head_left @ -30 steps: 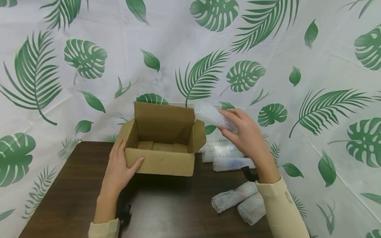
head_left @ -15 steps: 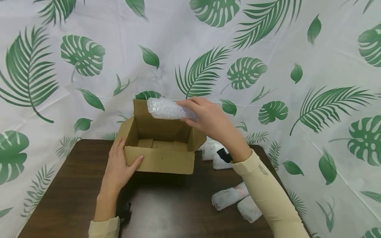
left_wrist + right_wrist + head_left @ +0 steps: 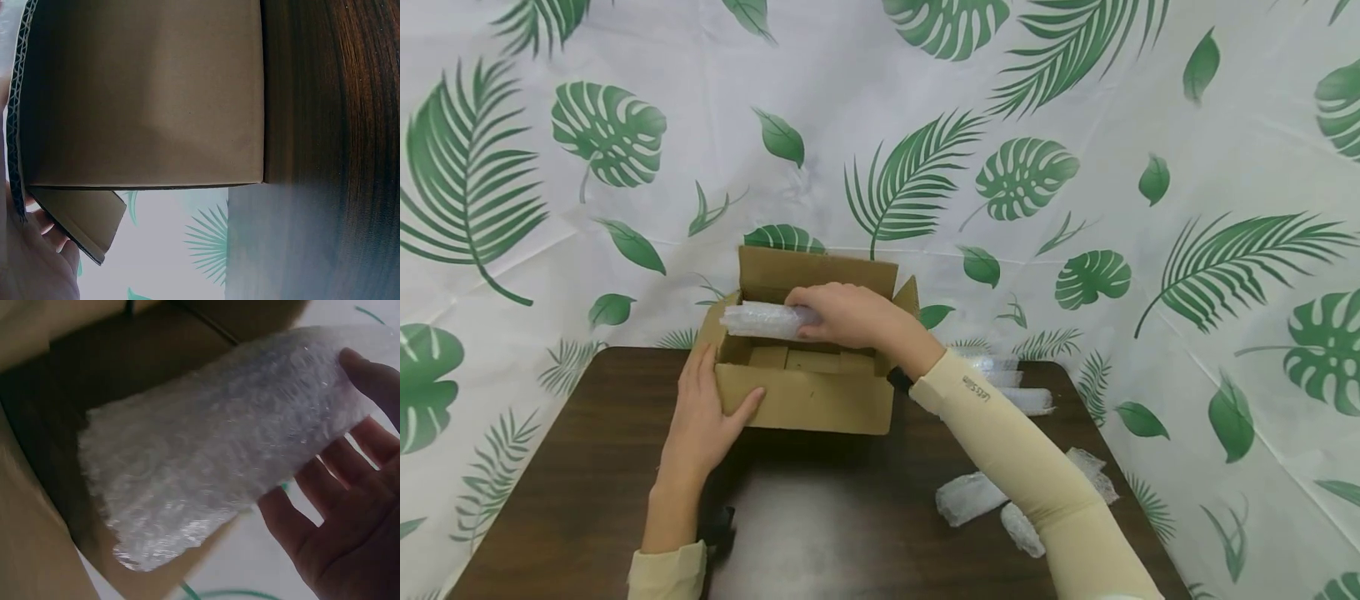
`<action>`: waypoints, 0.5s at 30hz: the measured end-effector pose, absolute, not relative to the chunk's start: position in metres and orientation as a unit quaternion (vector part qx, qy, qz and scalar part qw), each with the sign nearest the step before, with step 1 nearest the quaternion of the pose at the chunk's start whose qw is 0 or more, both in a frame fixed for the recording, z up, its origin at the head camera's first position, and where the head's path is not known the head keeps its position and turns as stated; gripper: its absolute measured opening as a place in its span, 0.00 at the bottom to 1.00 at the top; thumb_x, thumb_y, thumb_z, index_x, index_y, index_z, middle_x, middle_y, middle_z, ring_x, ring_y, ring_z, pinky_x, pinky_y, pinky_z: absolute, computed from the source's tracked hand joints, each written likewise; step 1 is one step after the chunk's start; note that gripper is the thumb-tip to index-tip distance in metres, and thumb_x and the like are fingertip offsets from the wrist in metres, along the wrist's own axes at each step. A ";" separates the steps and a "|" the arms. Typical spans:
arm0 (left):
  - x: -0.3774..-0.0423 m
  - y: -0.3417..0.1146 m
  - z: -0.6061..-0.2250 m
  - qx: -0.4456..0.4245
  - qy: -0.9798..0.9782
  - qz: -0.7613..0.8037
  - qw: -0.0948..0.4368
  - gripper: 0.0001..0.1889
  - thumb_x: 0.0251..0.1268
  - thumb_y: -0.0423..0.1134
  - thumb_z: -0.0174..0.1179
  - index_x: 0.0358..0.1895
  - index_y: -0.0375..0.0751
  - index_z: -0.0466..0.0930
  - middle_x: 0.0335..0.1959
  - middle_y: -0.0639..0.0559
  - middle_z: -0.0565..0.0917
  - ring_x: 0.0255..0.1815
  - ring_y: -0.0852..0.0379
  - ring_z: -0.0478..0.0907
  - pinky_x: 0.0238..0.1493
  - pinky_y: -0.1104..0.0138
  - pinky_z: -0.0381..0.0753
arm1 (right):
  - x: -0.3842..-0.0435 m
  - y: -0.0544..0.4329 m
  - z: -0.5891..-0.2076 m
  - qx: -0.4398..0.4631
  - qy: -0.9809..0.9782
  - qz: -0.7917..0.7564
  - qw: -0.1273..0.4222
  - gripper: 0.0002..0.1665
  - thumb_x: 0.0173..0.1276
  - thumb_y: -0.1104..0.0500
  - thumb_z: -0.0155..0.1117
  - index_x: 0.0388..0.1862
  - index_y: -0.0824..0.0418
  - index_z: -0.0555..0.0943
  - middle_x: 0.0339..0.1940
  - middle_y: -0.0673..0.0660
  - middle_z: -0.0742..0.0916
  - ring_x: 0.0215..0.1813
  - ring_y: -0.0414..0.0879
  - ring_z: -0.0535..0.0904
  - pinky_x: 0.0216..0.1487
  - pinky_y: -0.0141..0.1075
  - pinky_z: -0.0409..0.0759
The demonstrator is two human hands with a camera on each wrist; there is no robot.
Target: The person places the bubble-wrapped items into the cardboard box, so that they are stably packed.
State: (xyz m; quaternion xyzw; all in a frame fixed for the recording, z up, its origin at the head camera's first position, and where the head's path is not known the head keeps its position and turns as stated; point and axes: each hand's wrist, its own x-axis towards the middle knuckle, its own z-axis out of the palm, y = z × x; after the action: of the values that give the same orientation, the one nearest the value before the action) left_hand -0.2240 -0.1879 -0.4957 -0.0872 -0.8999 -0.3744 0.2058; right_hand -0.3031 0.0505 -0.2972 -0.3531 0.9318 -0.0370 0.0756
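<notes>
An open cardboard box (image 3: 808, 400) stands toward the back of the table, its flaps spread. My left hand (image 3: 696, 417) grips its left front corner, with the thumb on the front flap and the fingers along the left flap. In the left wrist view, the fingers (image 3: 53, 234) show behind the cardboard edge. Above the box opening, my right hand (image 3: 857, 317) holds a bubble-wrapped package (image 3: 760, 320) lying nearly level. The right wrist view shows thumb and fingers around one end of the package (image 3: 206, 444); the contents are blurred by the wrap.
More bubble-wrapped rolls (image 3: 1030, 402) lie at the back right, partly behind the right arm. Other wrapped pieces (image 3: 970, 498) lie nearer on the right, partly hidden by the sleeve. A leaf-printed white sheet (image 3: 865, 83) hangs behind the dark wooden table (image 3: 820, 517).
My right hand has carried the wrapped package leftward from the box's right side, then lowered it over the opening. My left hand has stayed on the box.
</notes>
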 end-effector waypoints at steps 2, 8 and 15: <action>-0.224 -0.187 -0.495 -0.086 -0.900 -0.375 0.205 0.55 0.71 0.57 0.70 0.87 0.33 0.46 0.86 0.28 0.52 0.86 0.26 0.51 0.77 0.31 0.61 | -0.308 0.047 -0.308 -0.349 0.930 -0.046 0.107 0.28 0.81 0.47 0.65 0.76 0.48 0.76 0.68 0.49 0.86 0.66 0.45 0.83 0.66 0.44 0.82; -0.224 -0.187 -0.494 -0.084 -0.901 -0.373 0.205 0.55 0.71 0.57 0.70 0.87 0.34 0.47 0.86 0.29 0.53 0.85 0.26 0.52 0.77 0.31 0.61 | -0.320 0.036 -0.336 -0.335 0.919 -0.059 0.200 0.24 0.83 0.51 0.63 0.74 0.52 0.80 0.65 0.51 0.87 0.58 0.44 0.85 0.62 0.41 0.82; -0.223 -0.187 -0.495 -0.078 -0.904 -0.371 0.196 0.55 0.72 0.59 0.69 0.87 0.34 0.46 0.87 0.30 0.52 0.85 0.26 0.51 0.77 0.30 0.61 | -0.324 0.026 -0.357 -0.311 0.916 -0.031 0.251 0.24 0.85 0.56 0.58 0.75 0.55 0.80 0.68 0.53 0.86 0.61 0.46 0.83 0.62 0.40 0.81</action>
State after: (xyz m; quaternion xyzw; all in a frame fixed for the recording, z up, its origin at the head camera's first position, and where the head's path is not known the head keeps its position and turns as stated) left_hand -0.2227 -0.1869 -0.4953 -0.0785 -0.9045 -0.3706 0.1961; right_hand -0.3238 0.0264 -0.3568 -0.3107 0.9163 -0.0314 0.2508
